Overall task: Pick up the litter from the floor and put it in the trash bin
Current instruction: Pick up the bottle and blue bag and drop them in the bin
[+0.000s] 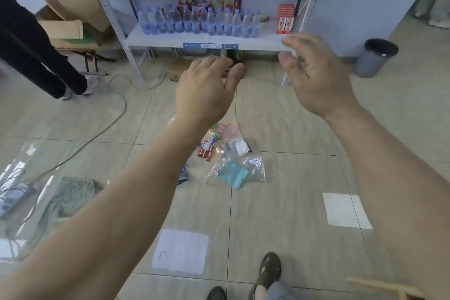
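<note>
Fingers of both hands loose and part-spread, gripping nothing: left hand (pixel 207 87) palm down, right hand (pixel 319 73) with its fingers (pixel 289 42) lightly curled around air. Both raised well above the floor, nothing picked up yet.

Litter (pixel 229 153) below and slightly nearer than the left fingers, bunched on the tiled floor (pixel 292 129): clear plastic bags, a teal pouch (pixel 233 174), red wrappers (pixel 205 151), pinkish film. Trash bin (pixel 375 57) standing open beyond and to the right of the right fingers, well apart from the pile, beside the shelf post.

Likely troubles from here:
- Clear bags lying flat against tile, hard to get under; fingers may slide over the film and come away with nothing.
- Light, slick pieces overlapping; a scoop of several at 1 go may shed bits on the way to the bin, given the gap to cross.
- Small items near the pile's middle too tiny to identify, easy to leave behind.
- 2 white paper squares (pixel 181 251) on the floor near the feet, possibly markers, possibly litter; cannot tell which, so a risk of binning the wrong thing.
- Cable (pixel 117 102) trailing left of the left fingers, a snag if stepping that way.
</note>
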